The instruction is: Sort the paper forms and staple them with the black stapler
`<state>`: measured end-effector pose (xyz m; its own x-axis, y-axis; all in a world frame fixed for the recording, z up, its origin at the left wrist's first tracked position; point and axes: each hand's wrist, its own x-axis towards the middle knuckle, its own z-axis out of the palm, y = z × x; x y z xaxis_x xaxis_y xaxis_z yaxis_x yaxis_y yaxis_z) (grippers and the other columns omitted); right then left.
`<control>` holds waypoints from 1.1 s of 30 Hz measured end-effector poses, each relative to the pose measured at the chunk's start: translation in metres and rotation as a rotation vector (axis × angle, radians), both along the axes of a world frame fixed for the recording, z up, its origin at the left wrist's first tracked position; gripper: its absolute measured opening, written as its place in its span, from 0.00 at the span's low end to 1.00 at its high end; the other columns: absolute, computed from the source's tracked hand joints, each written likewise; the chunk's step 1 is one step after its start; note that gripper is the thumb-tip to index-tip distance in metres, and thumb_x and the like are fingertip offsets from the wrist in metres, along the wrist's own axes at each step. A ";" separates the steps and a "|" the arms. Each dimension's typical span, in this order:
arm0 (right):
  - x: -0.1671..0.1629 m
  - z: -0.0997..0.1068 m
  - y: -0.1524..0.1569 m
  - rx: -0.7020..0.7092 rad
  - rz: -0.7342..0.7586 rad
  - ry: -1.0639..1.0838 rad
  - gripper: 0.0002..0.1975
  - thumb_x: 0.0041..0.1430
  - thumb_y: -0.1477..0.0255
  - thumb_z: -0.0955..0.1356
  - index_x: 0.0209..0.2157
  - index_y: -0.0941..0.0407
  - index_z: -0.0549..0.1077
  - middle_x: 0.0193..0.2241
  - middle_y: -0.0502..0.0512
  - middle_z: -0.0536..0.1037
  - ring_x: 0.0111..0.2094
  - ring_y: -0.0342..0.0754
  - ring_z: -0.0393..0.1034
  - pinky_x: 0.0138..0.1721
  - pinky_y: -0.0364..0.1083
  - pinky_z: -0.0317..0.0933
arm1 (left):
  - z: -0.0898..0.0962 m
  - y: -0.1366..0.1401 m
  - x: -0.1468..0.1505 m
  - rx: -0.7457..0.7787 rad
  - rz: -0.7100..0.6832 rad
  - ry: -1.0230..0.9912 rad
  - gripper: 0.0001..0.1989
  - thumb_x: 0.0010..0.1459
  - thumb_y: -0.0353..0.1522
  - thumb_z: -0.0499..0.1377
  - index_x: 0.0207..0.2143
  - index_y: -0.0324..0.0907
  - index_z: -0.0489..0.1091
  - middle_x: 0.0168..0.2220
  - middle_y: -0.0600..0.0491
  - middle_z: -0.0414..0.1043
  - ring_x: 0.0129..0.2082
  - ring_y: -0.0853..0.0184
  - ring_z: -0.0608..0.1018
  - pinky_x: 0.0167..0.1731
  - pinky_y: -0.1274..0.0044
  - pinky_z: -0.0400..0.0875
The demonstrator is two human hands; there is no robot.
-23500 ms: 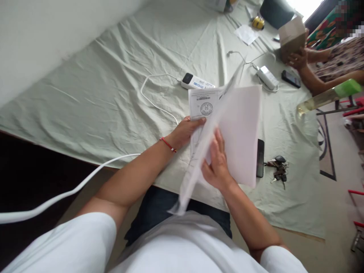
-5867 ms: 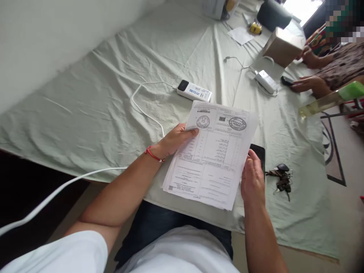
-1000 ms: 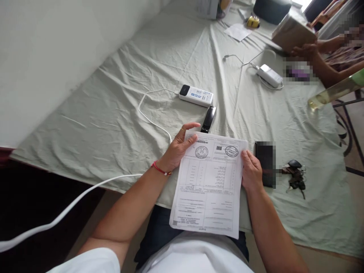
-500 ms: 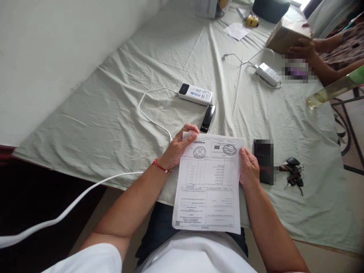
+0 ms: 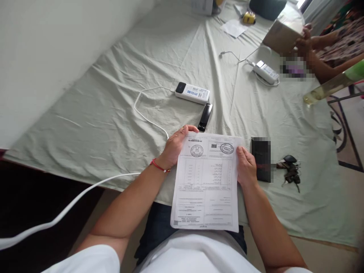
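Between both hands is a printed document (image 5: pixel 207 189) of white paper, its text upside down to me, with two oval stamps near the far end. My left hand (image 5: pixel 178 146) is closed at its far left corner, the fingertips curling behind the far edge. My right hand (image 5: pixel 246 163) grips the right edge, thumb near the margin and fingers mostly behind the paper. The near end of the paper hangs over my lap. Just beyond the far edge lies a slim black device (image 5: pixel 205 117), beside a white power bank (image 5: pixel 192 93). A black wallet-like item (image 5: pixel 261 161), partly blurred, lies right of my right hand.
A green cloth (image 5: pixel 113 94) covers the table. Keys (image 5: pixel 290 170) lie on the right. A white cable (image 5: pixel 71 204) crosses the left edge. Farther back are another white power bank (image 5: pixel 265 72), a bottle (image 5: pixel 327 89), a yellow tape measure (image 5: pixel 249 18) and a person's hands holding a box (image 5: pixel 281 36).
My left thumb has drawn back from the paper's face toward its corner. The other person's box has turned slightly. The whole view has shifted a little.
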<state>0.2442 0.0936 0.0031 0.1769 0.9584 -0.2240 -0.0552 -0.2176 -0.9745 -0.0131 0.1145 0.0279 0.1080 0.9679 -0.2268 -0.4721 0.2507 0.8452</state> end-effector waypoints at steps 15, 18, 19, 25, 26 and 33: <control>-0.001 0.006 0.004 -0.021 -0.048 -0.128 0.25 0.56 0.46 0.73 0.25 0.52 0.67 0.21 0.45 0.67 0.24 0.43 0.57 0.25 0.44 0.52 | -0.017 0.008 -0.005 0.201 0.168 0.811 0.11 0.69 0.37 0.55 0.34 0.43 0.70 0.31 0.53 0.73 0.32 0.65 0.73 0.36 0.73 0.66; -0.001 0.006 0.004 -0.014 -0.036 -0.139 0.26 0.56 0.46 0.73 0.25 0.52 0.68 0.22 0.46 0.68 0.25 0.44 0.59 0.26 0.45 0.53 | -0.017 0.008 -0.003 0.190 0.185 0.805 0.10 0.69 0.36 0.54 0.36 0.43 0.71 0.32 0.53 0.73 0.34 0.64 0.73 0.37 0.73 0.65; -0.001 0.006 0.004 -0.011 -0.034 -0.145 0.25 0.56 0.45 0.73 0.25 0.52 0.68 0.22 0.46 0.69 0.25 0.44 0.59 0.26 0.45 0.53 | -0.018 0.008 -0.003 0.178 0.192 0.791 0.09 0.68 0.36 0.54 0.36 0.43 0.71 0.31 0.54 0.72 0.33 0.64 0.73 0.37 0.73 0.65; 0.000 0.004 0.002 -0.005 -0.020 -0.135 0.26 0.57 0.43 0.73 0.27 0.52 0.71 0.23 0.48 0.72 0.25 0.45 0.62 0.27 0.45 0.56 | -0.020 0.009 -0.003 0.139 0.180 0.708 0.09 0.68 0.36 0.55 0.34 0.43 0.68 0.28 0.56 0.67 0.29 0.67 0.68 0.33 0.75 0.63; 0.000 0.004 0.002 -0.004 -0.015 -0.131 0.26 0.57 0.43 0.73 0.27 0.52 0.72 0.23 0.48 0.72 0.25 0.45 0.62 0.27 0.45 0.56 | -0.019 0.009 -0.003 0.155 0.172 0.710 0.10 0.69 0.36 0.55 0.33 0.43 0.68 0.28 0.56 0.67 0.30 0.67 0.68 0.33 0.75 0.63; 0.000 0.001 0.002 0.048 -0.019 -0.169 0.25 0.60 0.45 0.72 0.27 0.52 0.73 0.25 0.48 0.72 0.27 0.45 0.62 0.29 0.45 0.56 | -0.013 0.006 -0.001 0.232 0.127 0.707 0.16 0.71 0.43 0.55 0.31 0.44 0.63 0.28 0.57 0.63 0.29 0.68 0.66 0.33 0.75 0.63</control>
<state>0.2443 0.0959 0.0045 0.2268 0.9633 -0.1437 0.1064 -0.1712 -0.9795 -0.0140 0.1202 0.0146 -0.1035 0.9946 0.0108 0.1888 0.0090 0.9820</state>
